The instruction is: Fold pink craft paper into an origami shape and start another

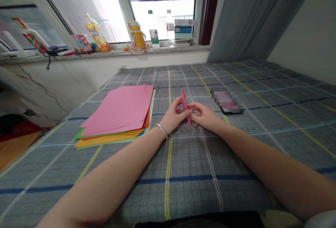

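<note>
- The work in hand looks like shaping a small piece of pink paper (185,102), most likely folding or creasing it, judging by its narrow form and the way both hands meet on it.
- The piece is held up over the middle of the plaid cloth (189,165), nearly upright and seen almost edge-on, its far top end leaning left. How many layers it has cannot be told.
- The left hand (174,115), with a bracelet (162,131) at its wrist, grips the piece from the left: the fingers are behind it and the thumb reaches across its near part.
- The right hand (206,116) grips the same piece from the right, fingers curled and thumb close below them; the exact pinch is partly hidden.
- The next move seems to call for one hand to steady the piece while the other lines up its edges or presses along a crease, with light fingertips so that the paper does not buckle or skew.
- To the left, well apart from the hands, lies a fanned stack of coloured sheets (120,105), pink on top, untouched.
- To the right and slightly farther off, a phone (228,102) lies flat, near the right hand but not touching it.
</note>
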The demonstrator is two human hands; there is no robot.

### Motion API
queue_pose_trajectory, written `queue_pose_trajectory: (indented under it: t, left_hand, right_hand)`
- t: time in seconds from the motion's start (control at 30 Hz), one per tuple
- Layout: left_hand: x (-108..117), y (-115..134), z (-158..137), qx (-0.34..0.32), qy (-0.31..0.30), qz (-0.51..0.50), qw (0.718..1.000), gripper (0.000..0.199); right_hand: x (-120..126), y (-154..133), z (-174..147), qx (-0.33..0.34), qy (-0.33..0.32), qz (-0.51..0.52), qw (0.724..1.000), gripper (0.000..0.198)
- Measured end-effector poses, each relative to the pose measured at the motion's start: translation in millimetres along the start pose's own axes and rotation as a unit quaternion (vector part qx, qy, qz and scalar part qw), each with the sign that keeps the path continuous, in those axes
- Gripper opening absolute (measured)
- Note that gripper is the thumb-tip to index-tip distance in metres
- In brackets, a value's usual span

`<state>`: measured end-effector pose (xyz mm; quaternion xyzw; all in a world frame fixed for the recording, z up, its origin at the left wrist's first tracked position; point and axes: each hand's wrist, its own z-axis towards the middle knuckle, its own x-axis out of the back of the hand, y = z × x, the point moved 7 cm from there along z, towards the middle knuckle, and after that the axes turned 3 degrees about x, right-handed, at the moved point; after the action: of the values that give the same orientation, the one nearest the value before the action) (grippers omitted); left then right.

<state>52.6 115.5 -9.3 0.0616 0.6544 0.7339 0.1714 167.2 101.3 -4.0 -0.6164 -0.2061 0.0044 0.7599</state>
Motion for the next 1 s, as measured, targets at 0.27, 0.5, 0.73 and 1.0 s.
queue_pose_trajectory:
  t: [0.27,0.5,0.73,1.0]
  left_hand:
    - [0,0,-1,-0.003,0.017,-0.007,1.0,0.065]
    - [-2,0,-1,0.002,0.028,0.011,1.0,0.064]
    - [-3,0,0,-0.003,0.022,0.018,1.0,0.065]
    - [-7,2,-2,0.009,-0.002,0.003,1.0,0.062]
  right_hand:
    - [2,-4,-1,0.011,0.006,-0.029,1.0,0.029]
    - [2,-5,-2,0.012,0.022,-0.068,0.997,0.034]
    - [4,-13,-4,0.047,0.049,-0.14,0.988,0.035]
    - [10,-11,-5,0.066,0.085,-0.178,0.978,0.041]
